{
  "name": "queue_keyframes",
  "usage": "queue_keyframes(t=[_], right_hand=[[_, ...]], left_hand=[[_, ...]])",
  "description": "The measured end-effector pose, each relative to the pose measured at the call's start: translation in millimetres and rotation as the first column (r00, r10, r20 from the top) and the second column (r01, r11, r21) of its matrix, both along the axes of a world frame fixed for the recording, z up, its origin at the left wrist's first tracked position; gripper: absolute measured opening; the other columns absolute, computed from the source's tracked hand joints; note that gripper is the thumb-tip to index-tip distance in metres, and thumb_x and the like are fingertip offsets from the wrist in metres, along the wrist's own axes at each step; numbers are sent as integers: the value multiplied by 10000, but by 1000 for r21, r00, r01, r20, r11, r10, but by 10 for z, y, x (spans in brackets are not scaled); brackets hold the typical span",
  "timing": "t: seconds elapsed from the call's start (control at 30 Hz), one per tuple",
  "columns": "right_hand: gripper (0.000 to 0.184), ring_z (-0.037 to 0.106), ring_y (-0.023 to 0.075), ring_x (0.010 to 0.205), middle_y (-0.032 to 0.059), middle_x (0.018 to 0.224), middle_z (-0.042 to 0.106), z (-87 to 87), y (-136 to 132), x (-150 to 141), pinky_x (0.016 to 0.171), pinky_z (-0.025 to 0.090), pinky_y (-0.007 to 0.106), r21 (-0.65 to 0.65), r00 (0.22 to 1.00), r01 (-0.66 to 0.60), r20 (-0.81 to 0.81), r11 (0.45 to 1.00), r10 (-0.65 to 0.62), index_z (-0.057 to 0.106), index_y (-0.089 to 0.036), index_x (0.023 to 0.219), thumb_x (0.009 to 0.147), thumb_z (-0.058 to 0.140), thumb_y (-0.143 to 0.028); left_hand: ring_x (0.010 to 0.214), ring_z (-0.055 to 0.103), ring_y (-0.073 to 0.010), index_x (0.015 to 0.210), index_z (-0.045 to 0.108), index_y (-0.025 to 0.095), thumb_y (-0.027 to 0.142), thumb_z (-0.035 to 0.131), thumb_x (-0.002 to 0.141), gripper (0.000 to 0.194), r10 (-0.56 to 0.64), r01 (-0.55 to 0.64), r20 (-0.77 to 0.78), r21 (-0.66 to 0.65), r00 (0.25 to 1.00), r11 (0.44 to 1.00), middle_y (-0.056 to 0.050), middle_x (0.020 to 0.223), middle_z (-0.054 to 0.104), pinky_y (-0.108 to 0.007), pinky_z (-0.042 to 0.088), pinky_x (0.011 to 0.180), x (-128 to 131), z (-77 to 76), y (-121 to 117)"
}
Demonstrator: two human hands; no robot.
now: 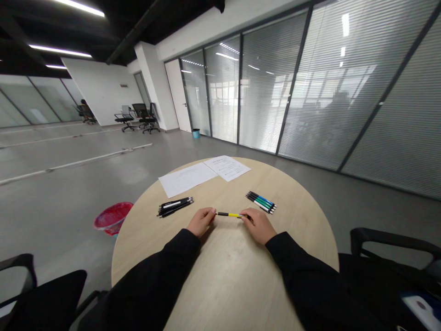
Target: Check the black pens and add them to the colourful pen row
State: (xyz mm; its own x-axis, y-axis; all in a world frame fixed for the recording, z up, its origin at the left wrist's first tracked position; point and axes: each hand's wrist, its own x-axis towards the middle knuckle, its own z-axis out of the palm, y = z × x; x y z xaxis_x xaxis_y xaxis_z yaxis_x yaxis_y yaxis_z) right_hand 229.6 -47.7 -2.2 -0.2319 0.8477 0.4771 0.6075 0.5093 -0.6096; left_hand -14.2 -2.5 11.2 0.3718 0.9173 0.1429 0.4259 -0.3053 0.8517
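Between my two hands, a yellow and black pen [231,214] is held level, low over the round table. My left hand [201,221] pinches its silvery end, the fingers closed together. Around the other end, my right hand [258,224] is closed, with thumb and fingers hiding part of the barrel. Just beyond my left hand lies a group of dark pens [175,207], one with a white part. Past my right hand, several pens [261,202] with blue, green and white barrels lie side by side.
Two printed paper sheets [188,178] lie at the far side of the round wooden table [220,280]. A red-lined bin [113,218] stands on the floor to the left. Black chairs [389,241] flank the table, and glass partitions [268,92] stand behind it.
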Motion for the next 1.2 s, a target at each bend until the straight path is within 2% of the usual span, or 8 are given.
queue_keyframes(t=[0.17, 0.43, 0.7, 0.8, 0.93, 1.07, 1.2], right_hand=[[146, 609, 197, 867, 69, 929, 685, -5, 5, 6, 807, 464, 324, 6, 1000, -6, -4, 1000, 6, 668, -182, 943, 881, 538, -167], [153, 616, 198, 872, 69, 939, 692, -26, 21, 21, 813, 470, 329, -7, 1000, 2, -21, 1000, -2, 674, -184, 945, 872, 541, -161], [153, 619, 195, 868, 66, 935, 695, -10, 12, 20, 803, 467, 320, -13, 1000, 11, -26, 1000, -11, 679, -182, 945, 874, 544, -166], [152, 620, 194, 869, 66, 941, 698, -19, 18, 17, 810, 469, 323, -16, 1000, 12, -24, 1000, -12, 680, -184, 949, 873, 549, -169], [156, 621, 197, 878, 72, 951, 699, -32, 27, 13, 823, 473, 332, -12, 1000, 5, -21, 1000, -6, 683, -184, 956, 871, 552, -170], [151, 622, 198, 868, 70, 935, 697, -22, 19, 10, 809, 474, 328, -13, 1000, -3, -21, 1000, 2, 683, -185, 946, 876, 550, -172], [149, 624, 197, 876, 67, 937, 697, -13, 12, 16, 813, 469, 323, -12, 1000, -3, -30, 1000, 3, 682, -187, 945, 877, 550, -173]], left_hand=[[515, 372, -105, 583, 447, 182, 557, 442, 872, 474, -23, 23, 30, 6, 999, 1000, 46, 514, 411, -242, 319, 531, -2, -8, 0], [547, 424, -92, 784, 505, 168, 502, 570, 829, 343, -111, 121, 173, -46, 979, 992, 55, 604, 446, -226, 360, 545, -25, -84, 30], [609, 489, -100, 943, 541, 162, 426, 650, 774, 332, -67, 70, 166, -13, 984, 997, 11, 757, 546, -226, 388, 565, -21, -118, 28], [573, 474, -106, 880, 534, 166, 498, 538, 840, 334, -19, 25, 141, -47, 990, 999, 26, 683, 509, -237, 394, 560, -12, -80, 5], [541, 444, -119, 692, 538, 163, 587, 372, 892, 497, -1, 2, 19, -50, 1000, 999, 18, 589, 471, -248, 371, 537, -13, -26, -2], [526, 410, -115, 611, 506, 172, 587, 410, 878, 502, -41, 40, -13, -31, 999, 999, 26, 531, 448, -246, 353, 535, -28, -26, 13], [553, 433, -108, 682, 513, 168, 532, 536, 834, 395, -73, 79, 116, -43, 990, 996, 35, 572, 466, -239, 379, 558, -31, -72, 21]])
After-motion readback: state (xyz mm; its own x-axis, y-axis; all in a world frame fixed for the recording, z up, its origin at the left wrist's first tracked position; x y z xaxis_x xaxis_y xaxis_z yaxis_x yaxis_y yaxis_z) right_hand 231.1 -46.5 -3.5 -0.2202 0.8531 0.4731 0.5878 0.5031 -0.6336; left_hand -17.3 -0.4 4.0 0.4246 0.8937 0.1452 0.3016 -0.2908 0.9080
